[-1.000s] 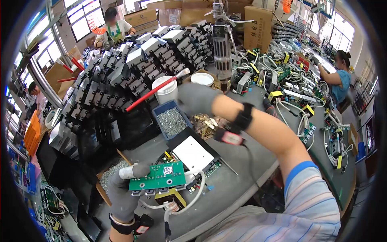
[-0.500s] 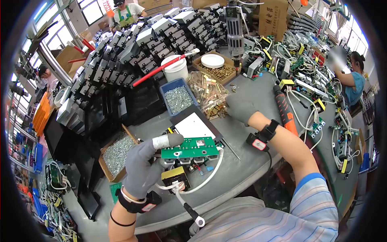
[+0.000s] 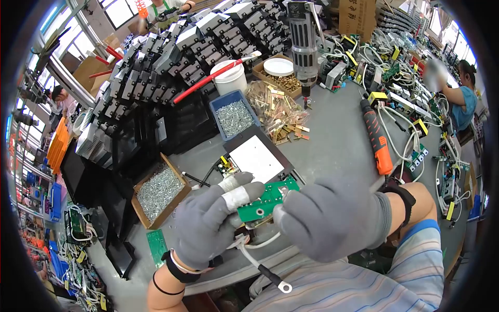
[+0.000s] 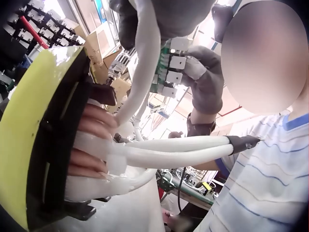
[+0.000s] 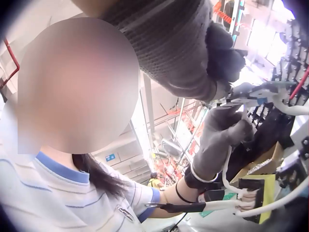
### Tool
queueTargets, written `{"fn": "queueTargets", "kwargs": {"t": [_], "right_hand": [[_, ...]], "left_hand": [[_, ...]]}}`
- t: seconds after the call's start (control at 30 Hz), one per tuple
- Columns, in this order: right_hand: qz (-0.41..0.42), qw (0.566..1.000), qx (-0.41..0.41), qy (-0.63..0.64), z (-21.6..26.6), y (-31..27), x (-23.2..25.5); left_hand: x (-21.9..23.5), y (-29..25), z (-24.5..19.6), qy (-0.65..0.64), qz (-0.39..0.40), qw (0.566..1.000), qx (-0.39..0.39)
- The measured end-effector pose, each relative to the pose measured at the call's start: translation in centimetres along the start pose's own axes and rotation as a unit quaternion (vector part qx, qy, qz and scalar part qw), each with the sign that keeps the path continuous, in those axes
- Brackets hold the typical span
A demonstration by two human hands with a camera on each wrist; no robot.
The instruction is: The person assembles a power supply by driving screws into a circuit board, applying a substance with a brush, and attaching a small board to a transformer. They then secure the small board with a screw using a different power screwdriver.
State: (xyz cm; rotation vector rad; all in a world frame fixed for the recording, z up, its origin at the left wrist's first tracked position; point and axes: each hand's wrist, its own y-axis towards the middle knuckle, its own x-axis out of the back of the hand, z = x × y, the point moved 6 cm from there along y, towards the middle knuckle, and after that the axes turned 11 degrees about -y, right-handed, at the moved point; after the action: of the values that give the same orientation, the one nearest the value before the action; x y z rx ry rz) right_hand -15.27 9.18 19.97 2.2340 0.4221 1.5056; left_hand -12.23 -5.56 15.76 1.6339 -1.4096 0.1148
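"Board (image 3: 269, 195), where do we see it?"

"Below the middle of the head view. Its long side runs from lower left to upper right. Our left hand (image 3: 202, 221) grips the left end, and our right hand (image 3: 332, 216) is nearer the right end."

"Do we pinch it there too?"

"Our right fingers curl close by, but we cannot tell if they pinch anything."

"How does it look?"

"Flat and green, with shiny dots, a round hole (image 3: 260, 212), and pale blocks (image 4: 177, 63) underneath."

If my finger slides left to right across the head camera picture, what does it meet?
Orange stack, cardboard box of screws, blue bin of screws, tall grey tool, orange-and-black tool, person in a blue top.
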Motion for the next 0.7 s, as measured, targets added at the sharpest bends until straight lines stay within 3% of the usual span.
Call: {"fn": "queueTargets", "kwargs": {"t": [0.07, 0.33, 0.4, 0.5, 0.6, 0.7], "right_hand": [[0.011, 0.999, -0.018, 0.036, 0.6, 0.2, 0.1], [0.035, 0.998, -0.040, 0.045, 2.0, -0.8, -0.3], [0.045, 0.997, -0.038, 0.053, 2.3, -1.0, -0.8], [0.003, 0.997, -0.065, 0.032, 2.0, -1.1, -1.0], [-0.008, 1.000, 0.010, 0.004, 2.0, -0.9, -0.8], [-0.066, 0.997, -0.035, 0.006, 1.0, -1.7, -0.4]], "left_hand": [[-0.2, 0.0, -0.6, 0.065, 0.032, 0.997, 0.004], [-0.7, -1.3, -1.6, 0.127, 0.026, 0.991, 0.013], [-0.7, -1.5, -1.7, 0.125, -0.007, 0.992, 0.008], [-0.7, -1.4, -2.3, 0.104, 0.008, 0.993, 0.051], [-0.9, -1.6, -2.4, 0.112, 0.016, 0.992, 0.057], [-0.6, -1.6, -2.9, 0.132, -0.010, 0.988, 0.077]]}}
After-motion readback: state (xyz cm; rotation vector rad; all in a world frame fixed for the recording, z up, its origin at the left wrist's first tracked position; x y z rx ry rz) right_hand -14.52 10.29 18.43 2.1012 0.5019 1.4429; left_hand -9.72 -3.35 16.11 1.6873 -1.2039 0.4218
